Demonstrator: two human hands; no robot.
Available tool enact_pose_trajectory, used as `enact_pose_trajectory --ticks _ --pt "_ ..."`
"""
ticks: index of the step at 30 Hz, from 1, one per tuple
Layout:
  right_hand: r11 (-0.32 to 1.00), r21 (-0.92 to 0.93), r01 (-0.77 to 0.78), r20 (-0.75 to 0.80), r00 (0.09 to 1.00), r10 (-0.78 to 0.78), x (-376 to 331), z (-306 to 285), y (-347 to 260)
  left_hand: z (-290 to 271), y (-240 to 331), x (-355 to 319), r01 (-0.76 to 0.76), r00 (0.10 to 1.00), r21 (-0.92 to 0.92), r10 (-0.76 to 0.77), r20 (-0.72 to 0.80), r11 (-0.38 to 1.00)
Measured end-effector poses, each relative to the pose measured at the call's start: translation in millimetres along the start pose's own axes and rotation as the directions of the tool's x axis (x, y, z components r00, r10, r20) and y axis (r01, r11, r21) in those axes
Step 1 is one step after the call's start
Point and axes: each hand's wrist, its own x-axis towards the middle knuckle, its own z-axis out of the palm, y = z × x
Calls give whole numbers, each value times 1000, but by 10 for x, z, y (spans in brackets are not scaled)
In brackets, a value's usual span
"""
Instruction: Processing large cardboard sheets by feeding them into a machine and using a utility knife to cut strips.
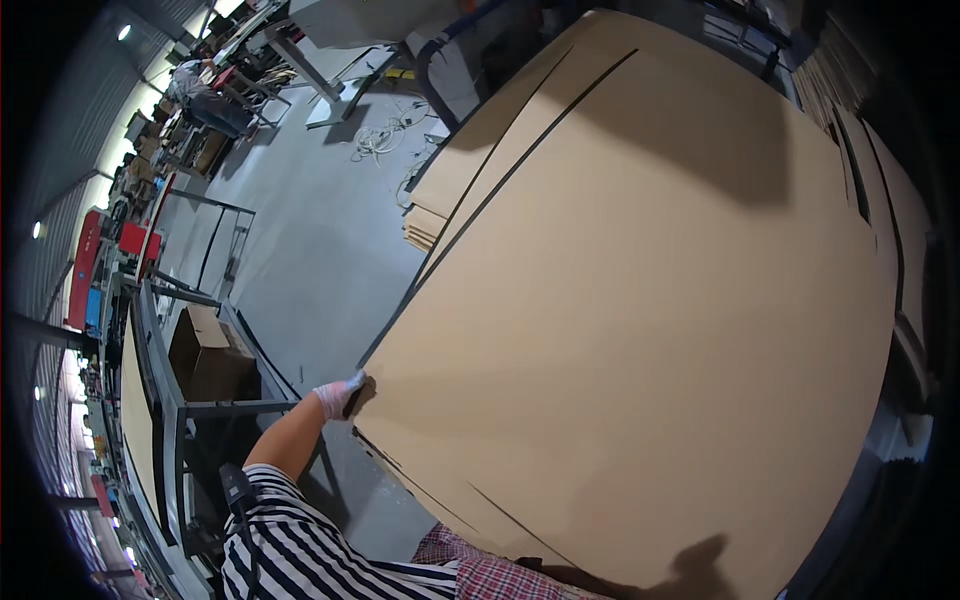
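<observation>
A very large flat brown cardboard sheet [640,300] fills the middle and right, with long dark slits running along its far left side and a shorter slit near me. My left hand [340,396], in a pale work glove, is closed on the sheet's left edge near its corner. A dark patch shows by the fingers; I cannot make out what it is. My right hand does not show. Only a dark shadow shaped like an arm and hand falls on the sheet at the lower right.
More stacked cardboard [428,226] shows under the sheet's far left edge. At left stands a grey metal frame table [240,408] with an open carton [205,350]. Loose cables [378,140] lie on the grey floor. Another person [210,100] works at the far left.
</observation>
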Motion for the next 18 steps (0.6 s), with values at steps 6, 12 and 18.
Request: enact_pose_trajectory --ticks 6,12,18 --pt "1000 -11 -23 -6 1000 23 66 2 -39 218 -160 220 -2 983 319 -56 172 948" --pt "999 -11 -37 11 999 37 207 45 -6 715 878 248 -308 932 333 353 -83 891" --pt "999 10 -32 15 999 32 310 26 48 859 1447 293 -339 911 319 394 -125 885"
